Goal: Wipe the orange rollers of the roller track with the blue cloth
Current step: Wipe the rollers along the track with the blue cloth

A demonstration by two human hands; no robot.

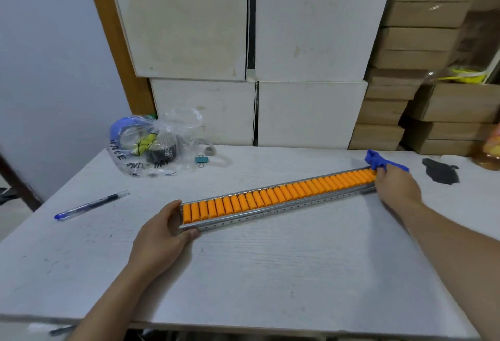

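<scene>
Now blue cloth (377,161) under right-hand fingers (384,175), at far-end orange rollers (278,194).

On my white table (243,273) I see a blue pen (90,205) at the left, a clear plastic bag (159,143) of tape rolls beside a teal binder clip (201,160), a dark stain (441,171) at the right, and white boxes (251,43) and cardboard boxes (422,70) stacked behind.

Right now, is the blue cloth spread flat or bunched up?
Bunched up. The blue cloth is crumpled in the right hand at the roller track's far end.
</scene>
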